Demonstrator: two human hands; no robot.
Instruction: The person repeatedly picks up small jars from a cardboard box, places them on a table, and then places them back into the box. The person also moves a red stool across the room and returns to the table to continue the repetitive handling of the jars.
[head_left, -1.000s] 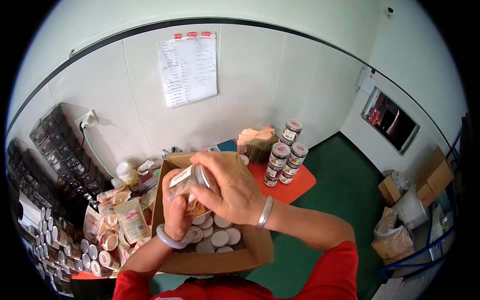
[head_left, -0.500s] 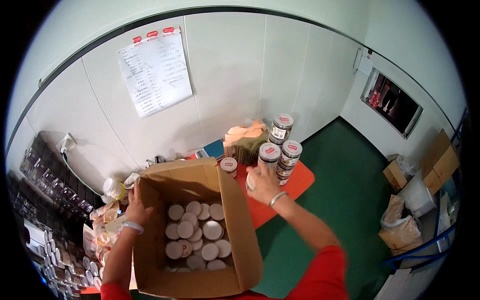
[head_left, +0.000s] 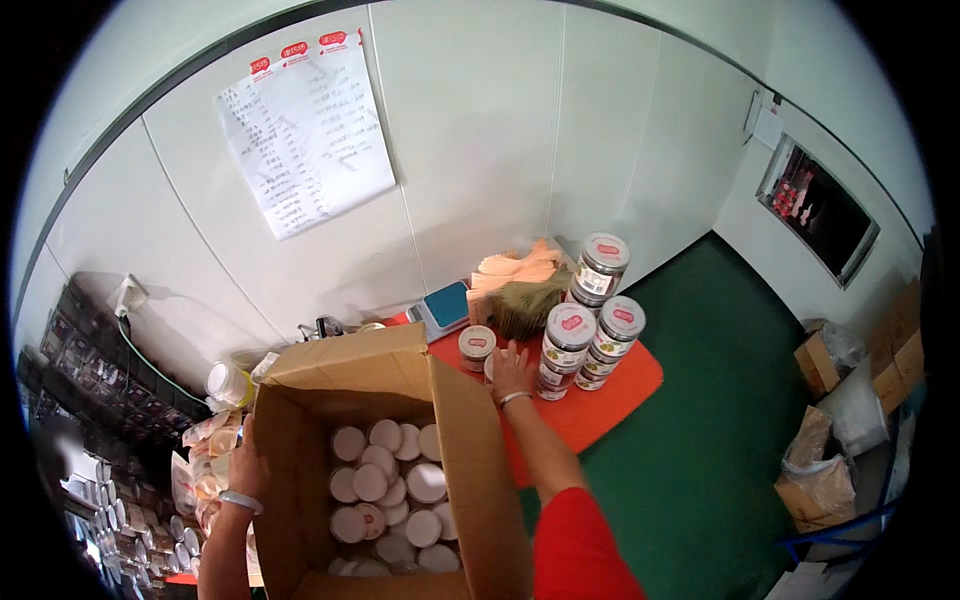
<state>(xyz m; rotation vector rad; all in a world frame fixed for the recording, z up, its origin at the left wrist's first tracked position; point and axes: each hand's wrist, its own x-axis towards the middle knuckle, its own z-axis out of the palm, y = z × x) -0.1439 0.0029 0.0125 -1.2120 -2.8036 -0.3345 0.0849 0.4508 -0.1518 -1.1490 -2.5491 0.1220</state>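
An open cardboard box (head_left: 490,490) stands in front of me, with several round pale lids (head_left: 370,483) loose on its bottom. My left hand (head_left: 247,468) grips the box's left side; some of its fingers are hidden. Beyond the box's right flap, my right hand (head_left: 513,374) is closed around a jar, of which only a sliver of pale lid shows. Just behind that hand a single lidded jar (head_left: 477,345) stands on the red table (head_left: 625,377). Close on its right rise stacks of clear jars (head_left: 567,345) with silvery, red-marked lids.
Orange and olive paper bundles (head_left: 522,300) and a scale with a blue top (head_left: 445,305) lie at the back. Many lidded jars (head_left: 130,520) and pouches (head_left: 205,465) crowd the left. Cartons (head_left: 815,480) stand on the green floor at right.
My right hand has moved from in front of the jar stacks leftward, beside the single jar. My left hand has slid nearer along the box's side. The view has shifted slightly.
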